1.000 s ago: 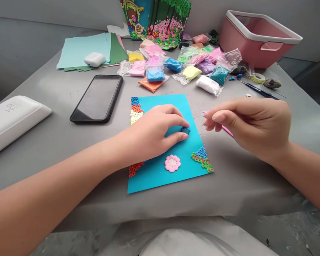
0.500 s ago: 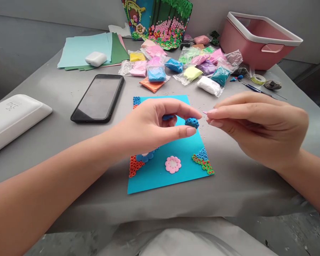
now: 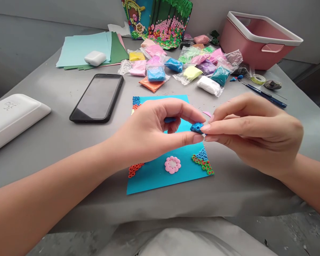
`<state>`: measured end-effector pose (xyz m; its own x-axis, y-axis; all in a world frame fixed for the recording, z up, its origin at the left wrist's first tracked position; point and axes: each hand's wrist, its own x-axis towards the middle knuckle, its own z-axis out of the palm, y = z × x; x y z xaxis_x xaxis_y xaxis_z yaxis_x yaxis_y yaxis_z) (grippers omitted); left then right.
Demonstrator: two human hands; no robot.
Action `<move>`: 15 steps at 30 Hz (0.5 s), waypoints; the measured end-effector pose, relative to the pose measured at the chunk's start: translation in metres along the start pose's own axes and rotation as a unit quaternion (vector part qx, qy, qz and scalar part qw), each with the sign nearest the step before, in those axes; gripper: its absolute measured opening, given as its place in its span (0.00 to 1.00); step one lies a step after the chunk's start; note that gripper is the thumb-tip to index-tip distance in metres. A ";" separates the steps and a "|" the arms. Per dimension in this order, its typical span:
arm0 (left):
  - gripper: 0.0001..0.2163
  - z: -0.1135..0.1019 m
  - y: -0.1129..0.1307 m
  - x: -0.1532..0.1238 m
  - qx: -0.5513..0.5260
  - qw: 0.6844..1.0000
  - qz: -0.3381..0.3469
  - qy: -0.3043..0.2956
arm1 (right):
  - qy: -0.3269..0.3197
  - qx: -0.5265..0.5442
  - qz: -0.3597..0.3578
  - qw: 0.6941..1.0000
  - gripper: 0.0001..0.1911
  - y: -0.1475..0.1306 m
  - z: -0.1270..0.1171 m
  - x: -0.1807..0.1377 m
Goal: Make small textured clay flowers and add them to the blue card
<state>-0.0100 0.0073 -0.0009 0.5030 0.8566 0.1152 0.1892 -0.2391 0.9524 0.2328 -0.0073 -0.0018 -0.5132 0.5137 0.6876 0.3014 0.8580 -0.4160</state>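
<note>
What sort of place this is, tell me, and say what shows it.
Probably a craft workspace; whether home or studio, I can't tell. Packets of colored, clay-like material, a blue sheet bearing a pink flower and little rings, and stacked colored paper suggest it.

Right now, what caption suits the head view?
Left hand, over a turquoise sheet, pinching a blue piece the right hand touches.

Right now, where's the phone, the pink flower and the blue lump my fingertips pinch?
Phone (image 3: 97, 97): head view, dark screen.
Pink flower (image 3: 172, 164): head view, pale middle.
Blue lump (image 3: 196, 128): head view, bumpy side.
</note>
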 end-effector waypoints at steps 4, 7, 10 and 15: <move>0.09 0.001 0.000 0.000 -0.013 1.000 -0.002 0.004 | -0.009 0.032 0.035 0.999 0.12 -0.002 0.003 0.000; 0.08 0.002 0.001 0.001 -0.009 1.000 0.002 0.002 | -0.001 0.044 0.051 0.998 0.12 -0.003 0.003 -0.001; 0.07 0.002 0.002 0.000 0.003 1.000 0.016 0.000 | 0.006 0.048 0.060 0.997 0.12 -0.004 0.004 -0.002; 0.07 0.002 0.004 -0.002 0.037 0.998 0.055 0.018 | 0.013 0.042 0.061 0.997 0.15 -0.004 0.003 -0.004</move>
<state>-0.0084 0.0041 0.0018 0.4937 0.8389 0.2291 0.1978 -0.3649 0.9098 0.2312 -0.0132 -0.0050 -0.4555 0.6158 0.6429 0.2914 0.7855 -0.5460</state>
